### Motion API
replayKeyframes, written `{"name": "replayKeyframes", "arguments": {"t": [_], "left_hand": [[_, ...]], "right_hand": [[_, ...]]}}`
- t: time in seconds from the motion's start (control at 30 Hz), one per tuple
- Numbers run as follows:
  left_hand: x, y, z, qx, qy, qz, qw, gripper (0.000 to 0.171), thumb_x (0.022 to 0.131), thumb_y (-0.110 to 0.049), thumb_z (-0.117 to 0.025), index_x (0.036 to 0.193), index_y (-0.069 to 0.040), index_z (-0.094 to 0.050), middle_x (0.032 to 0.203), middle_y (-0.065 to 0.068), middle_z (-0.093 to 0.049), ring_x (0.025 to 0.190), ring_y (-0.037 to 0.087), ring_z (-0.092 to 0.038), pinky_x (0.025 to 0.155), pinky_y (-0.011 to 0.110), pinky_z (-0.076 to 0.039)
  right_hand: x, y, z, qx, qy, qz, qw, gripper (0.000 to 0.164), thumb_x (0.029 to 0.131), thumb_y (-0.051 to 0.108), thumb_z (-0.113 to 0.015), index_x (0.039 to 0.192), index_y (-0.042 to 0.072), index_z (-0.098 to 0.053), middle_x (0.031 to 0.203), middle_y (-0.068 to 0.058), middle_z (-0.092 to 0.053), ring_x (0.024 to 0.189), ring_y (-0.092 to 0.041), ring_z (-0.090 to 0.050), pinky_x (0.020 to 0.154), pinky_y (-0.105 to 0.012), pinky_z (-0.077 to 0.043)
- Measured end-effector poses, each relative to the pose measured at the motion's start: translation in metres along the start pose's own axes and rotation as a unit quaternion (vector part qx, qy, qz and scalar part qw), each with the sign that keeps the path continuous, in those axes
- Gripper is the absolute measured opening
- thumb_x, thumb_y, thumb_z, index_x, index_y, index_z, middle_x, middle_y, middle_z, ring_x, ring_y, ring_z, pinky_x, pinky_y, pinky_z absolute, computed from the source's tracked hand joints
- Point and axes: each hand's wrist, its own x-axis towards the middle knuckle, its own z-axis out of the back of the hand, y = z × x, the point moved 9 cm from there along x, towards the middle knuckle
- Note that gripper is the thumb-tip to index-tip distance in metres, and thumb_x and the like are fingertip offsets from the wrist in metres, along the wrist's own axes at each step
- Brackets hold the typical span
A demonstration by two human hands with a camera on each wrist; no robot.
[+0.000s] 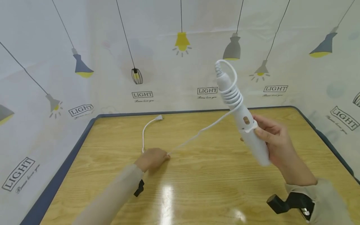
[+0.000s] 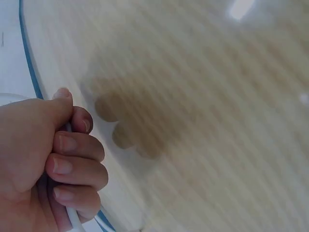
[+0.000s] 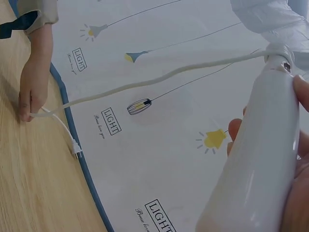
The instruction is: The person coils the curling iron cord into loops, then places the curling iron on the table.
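Note:
In the head view my right hand (image 1: 277,143) grips a long white corded appliance (image 1: 254,145) by its lower body, above the table's right side. The appliance is tilted, its cord end up and to the left. Several turns of cord (image 1: 232,96) are wound round its upper part. From there the cord runs down to my left hand (image 1: 154,158), low over the table. In the left wrist view, curled fingers (image 2: 79,171) hold the cord in the palm. A free length ends in a white plug (image 1: 158,117) on the table beyond that hand.
The wooden table (image 1: 197,178) has a dark blue edge (image 1: 168,112) along the back and sides. Behind it hangs a pale backdrop (image 1: 168,18) printed with lamps and the word LIGHT. Black wrist mounts (image 1: 292,201) sit at both sleeves.

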Motion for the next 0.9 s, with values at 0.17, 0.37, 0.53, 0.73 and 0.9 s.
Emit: {"name": "replayKeyframes", "arguments": {"t": [0.17,0.37,0.53,0.73,0.9], "left_hand": [[0.008,0.033,0.015,-0.028,-0.006,0.042,0.9987,0.034,0.100,-0.029,-0.039,0.077,-0.010,-0.057,0.074,0.003,-0.057,0.071,0.019,-0.058,0.069,0.041,-0.049],[0.015,0.070,0.046,-0.094,-0.014,0.090,0.9914,0.038,0.101,-0.026,-0.034,0.080,-0.003,-0.056,0.062,0.003,-0.042,0.056,0.016,-0.041,0.058,0.034,-0.041],[0.017,0.080,0.083,-0.094,-0.056,0.094,0.9896,0.040,0.102,-0.025,-0.032,0.072,-0.005,-0.049,0.058,0.002,-0.035,0.052,0.016,-0.034,0.054,0.032,-0.035],[0.019,0.080,0.112,-0.108,-0.080,0.102,0.9857,0.038,0.102,-0.024,-0.033,0.069,-0.008,-0.044,0.056,0.002,-0.033,0.049,0.014,-0.030,0.050,0.029,-0.031],[0.020,0.073,0.132,-0.105,-0.098,0.114,0.9830,0.038,0.102,-0.025,-0.031,0.076,-0.006,-0.052,0.061,0.004,-0.040,0.053,0.018,-0.037,0.054,0.033,-0.036]], "right_hand": [[-0.005,-0.004,-0.021,-0.045,0.130,-0.009,0.990,0.037,0.089,-0.008,-0.045,0.123,0.001,-0.057,0.108,-0.008,-0.064,0.085,-0.019,-0.062,0.066,-0.030,-0.051],[-0.021,-0.008,-0.047,-0.055,0.297,-0.016,0.953,0.036,0.088,-0.008,-0.047,0.124,-0.005,-0.052,0.106,-0.010,-0.062,0.080,-0.016,-0.058,0.058,-0.031,-0.050],[-0.032,-0.015,-0.055,-0.081,0.350,-0.032,0.933,0.039,0.083,-0.010,-0.052,0.121,-0.003,-0.055,0.101,-0.010,-0.062,0.073,-0.019,-0.058,0.054,-0.034,-0.050],[-0.045,-0.029,-0.065,-0.111,0.403,-0.074,0.905,0.037,0.081,-0.008,-0.058,0.117,0.001,-0.058,0.096,-0.011,-0.063,0.070,-0.018,-0.058,0.056,-0.032,-0.051],[-0.051,-0.044,-0.069,-0.175,0.417,-0.130,0.882,0.033,0.080,-0.002,-0.064,0.112,0.008,-0.062,0.096,-0.005,-0.065,0.073,-0.011,-0.058,0.058,-0.029,-0.051]]}}
